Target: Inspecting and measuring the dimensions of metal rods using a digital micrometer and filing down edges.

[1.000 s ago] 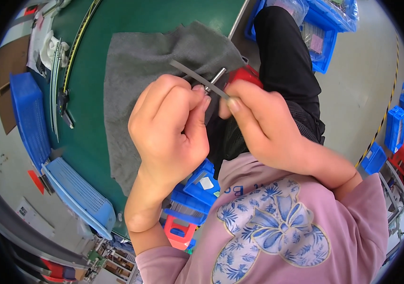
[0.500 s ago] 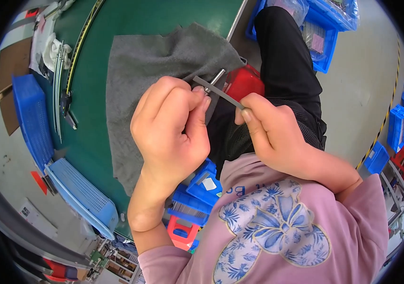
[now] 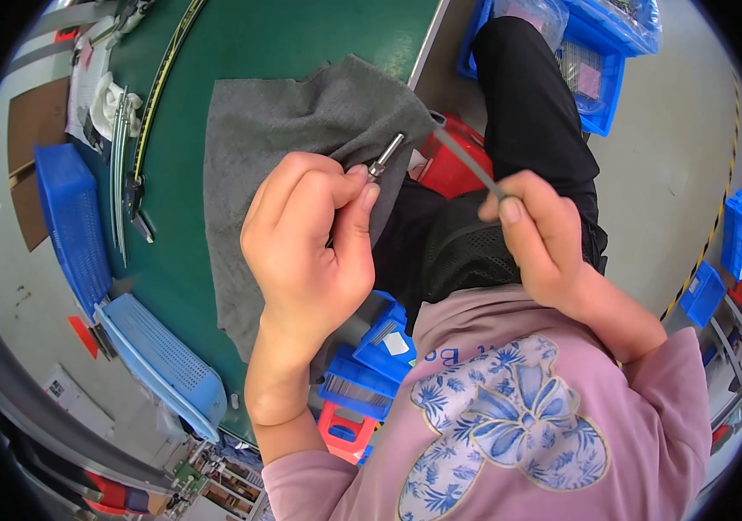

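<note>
Between thumb and fingertips, my left hand (image 3: 310, 230) pinches a small shiny metal pin (image 3: 386, 156) with a thicker collar near its lower end. The pin's free end points up and to the right, over a grey cloth (image 3: 293, 122) spread on the table. My right hand (image 3: 540, 230) is closed on a flat grey file (image 3: 467, 159), slightly blurred, its far end pointing up and left. A gap separates file and pin. My left fingers hide the pin's lower end.
The green table (image 3: 175, 260) holds light-blue (image 3: 162, 356) and darker blue baskets (image 3: 71, 217), metal rods (image 3: 119, 174) and a caliper (image 3: 135, 195). A red container (image 3: 453, 169) sits beyond my lap. Blue bins (image 3: 597, 78) stand at upper right.
The file has moved right, off the pin it was lying across, together with my right hand. My left hand still holds the pin in nearly the same place.
</note>
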The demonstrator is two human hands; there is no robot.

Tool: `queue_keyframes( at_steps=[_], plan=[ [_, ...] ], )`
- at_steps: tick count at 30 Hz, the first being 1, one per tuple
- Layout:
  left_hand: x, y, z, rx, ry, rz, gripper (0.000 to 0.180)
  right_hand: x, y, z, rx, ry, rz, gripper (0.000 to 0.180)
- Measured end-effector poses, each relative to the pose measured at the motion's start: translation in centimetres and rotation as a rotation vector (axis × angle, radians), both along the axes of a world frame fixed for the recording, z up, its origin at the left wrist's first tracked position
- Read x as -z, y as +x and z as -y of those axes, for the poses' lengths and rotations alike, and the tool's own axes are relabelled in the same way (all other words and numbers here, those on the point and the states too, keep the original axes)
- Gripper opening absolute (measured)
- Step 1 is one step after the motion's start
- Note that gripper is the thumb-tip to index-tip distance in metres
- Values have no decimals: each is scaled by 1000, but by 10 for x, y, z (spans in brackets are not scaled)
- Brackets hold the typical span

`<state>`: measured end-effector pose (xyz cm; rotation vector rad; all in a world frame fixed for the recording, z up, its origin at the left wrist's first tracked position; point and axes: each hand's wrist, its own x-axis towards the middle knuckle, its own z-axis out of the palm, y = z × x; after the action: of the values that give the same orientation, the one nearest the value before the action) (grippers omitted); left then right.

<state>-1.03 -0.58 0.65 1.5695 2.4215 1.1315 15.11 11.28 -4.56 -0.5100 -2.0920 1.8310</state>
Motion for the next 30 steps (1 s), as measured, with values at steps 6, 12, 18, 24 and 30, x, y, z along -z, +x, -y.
queue_keyframes(
  at_steps=[6, 12, 18, 24, 30],
  plan=[
    [-2, -1, 2, 1, -30, 24, 15, -4, -50, 0, 159, -140, -127, 18],
    [0, -2, -1, 11, -55, 21, 14, 1, -73, 0, 245, -368, -267, 14],
    [-3, -2, 2, -4, -60, 32, 16, -11, -74, 9, 100, 14, -230, 9],
    [5, 0, 1, -8, 32, 30, 16, -10, -88, -5, 263, 474, -287, 7],
    [-1, 0, 2, -23, -34, 17, 14, -27, -90, -37, 389, 404, -105, 16]
  ],
)
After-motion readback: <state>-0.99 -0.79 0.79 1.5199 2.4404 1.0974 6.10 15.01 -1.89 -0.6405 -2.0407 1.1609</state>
